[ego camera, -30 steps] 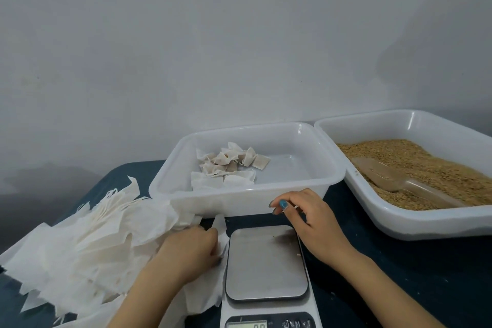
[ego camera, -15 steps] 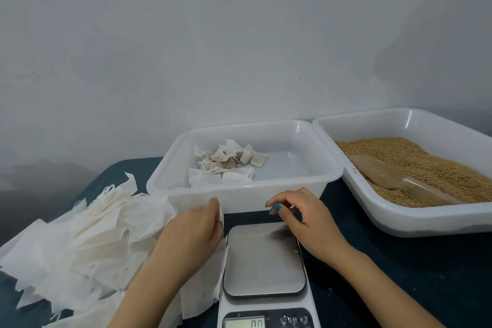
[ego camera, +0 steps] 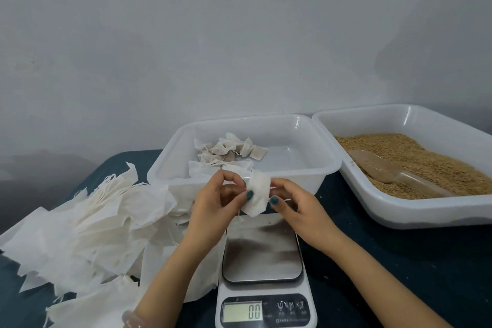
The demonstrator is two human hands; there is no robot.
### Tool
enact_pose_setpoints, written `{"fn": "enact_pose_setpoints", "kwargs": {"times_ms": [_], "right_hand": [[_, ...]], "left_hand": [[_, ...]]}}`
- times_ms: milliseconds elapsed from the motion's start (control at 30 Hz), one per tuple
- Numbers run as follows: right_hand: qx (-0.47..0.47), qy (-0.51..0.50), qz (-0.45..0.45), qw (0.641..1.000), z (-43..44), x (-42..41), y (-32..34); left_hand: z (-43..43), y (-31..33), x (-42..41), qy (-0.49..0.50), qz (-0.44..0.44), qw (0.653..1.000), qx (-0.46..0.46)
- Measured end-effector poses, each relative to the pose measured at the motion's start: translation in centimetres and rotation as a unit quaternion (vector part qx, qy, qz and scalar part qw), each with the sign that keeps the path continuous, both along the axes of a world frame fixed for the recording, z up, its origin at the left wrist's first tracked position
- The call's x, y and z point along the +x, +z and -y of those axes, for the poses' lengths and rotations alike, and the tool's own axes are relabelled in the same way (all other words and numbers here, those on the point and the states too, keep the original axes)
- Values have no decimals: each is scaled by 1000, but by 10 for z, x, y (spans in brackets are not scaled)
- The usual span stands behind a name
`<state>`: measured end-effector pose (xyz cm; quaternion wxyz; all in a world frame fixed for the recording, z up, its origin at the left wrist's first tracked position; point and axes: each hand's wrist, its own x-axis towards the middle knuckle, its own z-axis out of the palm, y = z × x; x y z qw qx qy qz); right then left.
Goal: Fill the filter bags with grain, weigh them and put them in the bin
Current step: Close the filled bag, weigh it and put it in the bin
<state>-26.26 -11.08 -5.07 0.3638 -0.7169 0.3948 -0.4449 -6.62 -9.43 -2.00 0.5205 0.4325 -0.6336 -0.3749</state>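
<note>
Above the scale (ego camera: 262, 253) I hold one empty white filter bag (ego camera: 257, 192) between both hands. My left hand (ego camera: 218, 201) pinches its left edge and my right hand (ego camera: 295, 206) pinches its right edge. The scale's steel plate is bare and its display (ego camera: 242, 311) reads 0.0. Behind my hands stands a white bin (ego camera: 298, 169) with several filled bags (ego camera: 229, 150) in its back left part. On the right, a second white tub (ego camera: 399, 214) holds brown grain (ego camera: 415, 160), with a translucent scoop (ego camera: 380, 168) lying on it.
A loose heap of empty white filter bags (ego camera: 87, 229) covers the dark blue tabletop (ego camera: 399, 269) to the left of the scale. A plain grey wall (ego camera: 239, 34) rises right behind both tubs.
My left hand lifted one bag off the heap and brought it up in front of the bin. My right hand moved in from the scale's edge and took the bag's other side.
</note>
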Motion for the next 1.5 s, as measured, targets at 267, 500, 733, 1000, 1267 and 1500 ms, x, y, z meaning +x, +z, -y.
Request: {"fn": "enact_pose_setpoints", "kwargs": {"times_ms": [267,500,733,1000,1267,1500], "right_hand": [[31,-6,77,997,1,2,-2],[110,29,130,985,-2,8,4],[105,-12,138,985,2,5,0],[99,-3,137,986,-1,5,5],[100,27,103,989,-5,6,7],[97,48,89,990,-6,8,6]], "left_hand": [[-7,-15,13,26,-15,999,-40],[-9,-17,12,102,263,898,-339],[-8,-20,18,110,430,770,-459],[-17,-11,10,101,390,836,-373],[-14,-14,12,90,432,811,-385],[-14,-14,11,104,394,825,-392]]}}
